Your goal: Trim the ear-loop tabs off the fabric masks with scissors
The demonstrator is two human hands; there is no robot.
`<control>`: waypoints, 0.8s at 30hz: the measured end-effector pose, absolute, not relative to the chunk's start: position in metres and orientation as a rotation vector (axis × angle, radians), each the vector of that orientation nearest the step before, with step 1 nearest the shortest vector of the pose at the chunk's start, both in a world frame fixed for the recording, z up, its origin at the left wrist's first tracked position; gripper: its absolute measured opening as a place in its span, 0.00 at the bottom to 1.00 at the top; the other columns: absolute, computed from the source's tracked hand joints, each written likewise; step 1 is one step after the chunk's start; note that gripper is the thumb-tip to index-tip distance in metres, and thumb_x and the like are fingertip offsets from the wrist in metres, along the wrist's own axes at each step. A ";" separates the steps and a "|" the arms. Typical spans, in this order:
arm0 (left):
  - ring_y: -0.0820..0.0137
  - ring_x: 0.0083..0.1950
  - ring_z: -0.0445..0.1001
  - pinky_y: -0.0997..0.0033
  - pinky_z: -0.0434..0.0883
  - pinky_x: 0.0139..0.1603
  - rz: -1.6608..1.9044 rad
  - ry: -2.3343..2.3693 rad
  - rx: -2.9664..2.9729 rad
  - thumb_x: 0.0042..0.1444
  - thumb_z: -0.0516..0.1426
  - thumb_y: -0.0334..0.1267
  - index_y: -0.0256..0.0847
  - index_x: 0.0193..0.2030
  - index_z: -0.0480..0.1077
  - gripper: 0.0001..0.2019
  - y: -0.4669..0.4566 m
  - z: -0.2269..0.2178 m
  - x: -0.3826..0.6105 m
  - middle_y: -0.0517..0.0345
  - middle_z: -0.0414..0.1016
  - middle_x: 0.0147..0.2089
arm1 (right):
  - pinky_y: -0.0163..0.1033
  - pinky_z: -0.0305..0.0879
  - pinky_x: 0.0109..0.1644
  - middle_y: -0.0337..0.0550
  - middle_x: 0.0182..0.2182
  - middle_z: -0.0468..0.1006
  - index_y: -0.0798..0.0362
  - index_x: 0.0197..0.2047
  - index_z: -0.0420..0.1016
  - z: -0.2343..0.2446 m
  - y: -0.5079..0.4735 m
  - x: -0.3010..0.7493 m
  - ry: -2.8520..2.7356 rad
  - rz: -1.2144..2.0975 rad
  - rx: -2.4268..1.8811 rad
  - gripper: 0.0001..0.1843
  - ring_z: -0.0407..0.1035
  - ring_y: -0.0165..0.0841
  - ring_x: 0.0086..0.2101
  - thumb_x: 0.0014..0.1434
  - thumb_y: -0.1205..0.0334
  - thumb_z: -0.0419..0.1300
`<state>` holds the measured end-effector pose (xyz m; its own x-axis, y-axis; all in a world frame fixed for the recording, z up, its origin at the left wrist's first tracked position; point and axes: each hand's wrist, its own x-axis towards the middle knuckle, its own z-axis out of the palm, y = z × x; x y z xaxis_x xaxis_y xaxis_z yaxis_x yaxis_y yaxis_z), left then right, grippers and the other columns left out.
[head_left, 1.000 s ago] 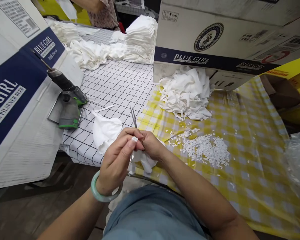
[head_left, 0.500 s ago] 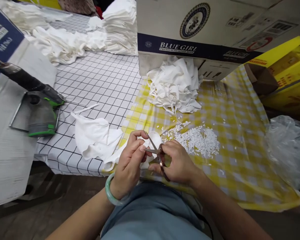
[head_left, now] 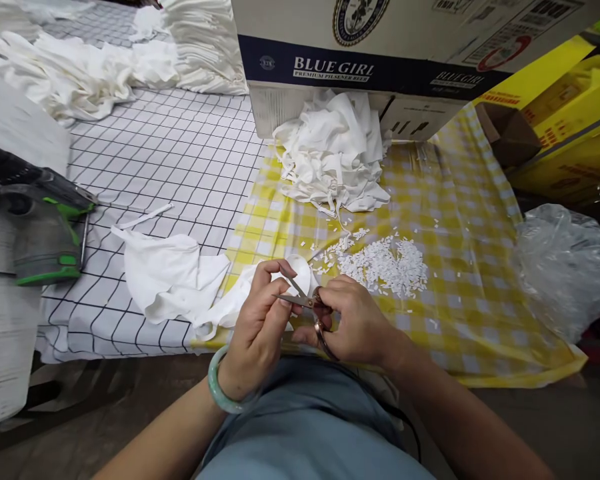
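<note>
In the head view, my right hand (head_left: 353, 323) grips a pair of scissors (head_left: 321, 328) by its copper-coloured loops. The blades are spread and point at the fingertips of my left hand (head_left: 260, 323), which wears a green bangle. My left hand is closed in a pinch on a white cloth garment (head_left: 167, 270); the pinched bit is mostly hidden by fingers and blades. The garment trails left over the table edge area, with a thin strap (head_left: 147, 217) stretched out behind it. Beyond my right hand lies a scatter of small white snippets (head_left: 390, 267).
A heap of white garments (head_left: 333, 150) rests against a Blue Girl carton (head_left: 310, 47). More white cloth is stacked at the back left (head_left: 205, 47). A grey-green tool with a black barrel (head_left: 45, 233) stands at left. A clear plastic bag (head_left: 565, 267) lies at right.
The camera view has turned slightly, so the table and its things appear farther left and higher. Both hands keep nearly the same pose, with the scissors' blades still spread at my left fingertips.
</note>
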<state>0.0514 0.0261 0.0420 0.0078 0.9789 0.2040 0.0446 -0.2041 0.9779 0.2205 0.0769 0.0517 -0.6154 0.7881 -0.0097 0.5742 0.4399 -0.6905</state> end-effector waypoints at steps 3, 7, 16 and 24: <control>0.65 0.57 0.59 0.66 0.62 0.56 1.346 1.126 1.417 0.70 0.46 0.34 0.41 0.32 0.67 0.15 0.027 0.043 0.052 0.53 0.62 0.43 | 0.37 0.52 0.35 0.36 0.18 0.66 0.52 0.20 0.60 0.051 0.077 0.221 -2.382 0.948 -1.157 0.29 0.58 0.29 0.24 0.52 0.37 0.62; 0.65 0.57 0.59 0.66 0.62 0.56 1.344 1.126 1.451 0.69 0.45 0.33 0.41 0.33 0.66 0.14 0.028 0.042 0.053 0.54 0.62 0.43 | 0.36 0.52 0.35 0.35 0.17 0.65 0.52 0.19 0.59 0.051 0.078 0.222 -2.373 0.944 -1.130 0.28 0.57 0.28 0.23 0.53 0.39 0.62; 0.66 0.57 0.60 0.67 0.62 0.55 1.239 1.175 1.551 0.69 0.45 0.30 0.41 0.33 0.66 0.14 0.033 0.043 0.059 0.52 0.64 0.44 | 0.36 0.51 0.34 0.32 0.15 0.61 0.52 0.18 0.57 0.041 0.075 0.235 -2.347 0.940 -1.198 0.27 0.50 0.25 0.21 0.55 0.43 0.62; 0.67 0.53 0.65 0.70 0.66 0.54 1.022 0.995 1.693 0.67 0.45 0.31 0.40 0.30 0.65 0.15 0.070 0.031 0.106 0.51 0.64 0.45 | 0.34 0.47 0.27 0.33 0.16 0.59 0.52 0.18 0.58 0.025 0.057 0.287 -2.063 1.108 -1.734 0.28 0.51 0.26 0.21 0.57 0.42 0.59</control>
<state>0.1061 0.0698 0.0311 0.3364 0.9191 0.2051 0.1804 -0.2766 0.9439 0.2868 0.0569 0.0251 -0.2746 0.9178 -0.2867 0.7460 0.0152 -0.6658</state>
